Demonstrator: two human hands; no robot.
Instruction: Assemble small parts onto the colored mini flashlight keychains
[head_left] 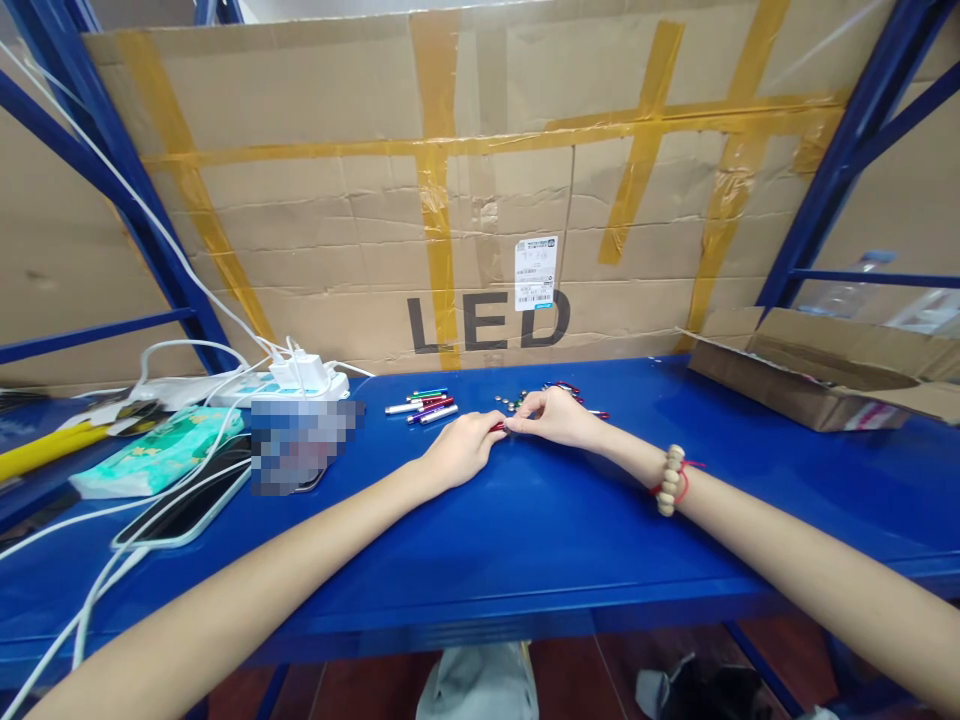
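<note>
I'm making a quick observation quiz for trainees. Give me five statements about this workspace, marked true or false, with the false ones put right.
1. The left hand holds a small red piece. True.
2. The beaded bracelet is on the left wrist. False: the bracelet is on the right wrist.
3. An open cardboard box stands at the right of the blue table. True.
4. The two hands are far apart. False: the right hand meets the left at the red piece.
5. A phone lies beside the cardboard box. False: the phone lies at the left, near the green pack.
</note>
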